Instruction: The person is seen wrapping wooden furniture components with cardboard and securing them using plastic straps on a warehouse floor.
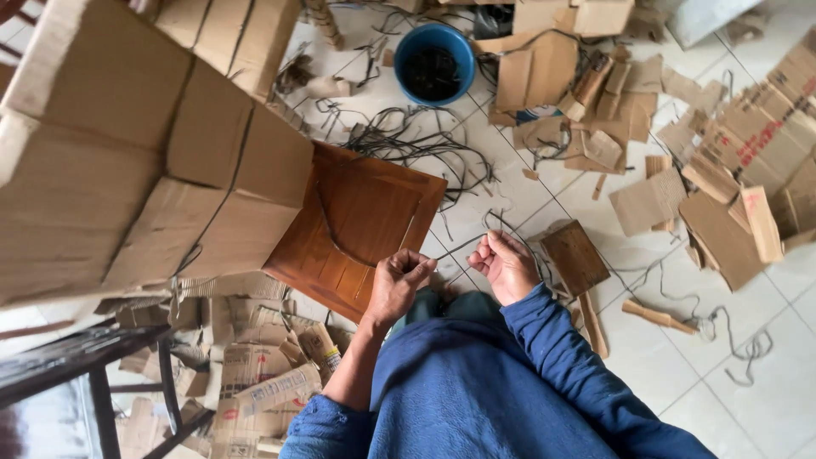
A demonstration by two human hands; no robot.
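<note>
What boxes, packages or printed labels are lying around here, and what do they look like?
Large brown cardboard boxes, stacked at upper left, bound with dark straps.
Flattened brown cardboard with red print, at the right edge on the white tiled floor.
Small printed cardboard cartons, heaped at lower left, tan with dark lettering.
Torn plain brown cardboard scraps, top centre, beside a round blue bucket.

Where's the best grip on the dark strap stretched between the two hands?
Probably the taut middle of the dark strap, pinched from above: it spans clear of the floor between the left hand and right hand, while its far end tangles among other straps.
</note>
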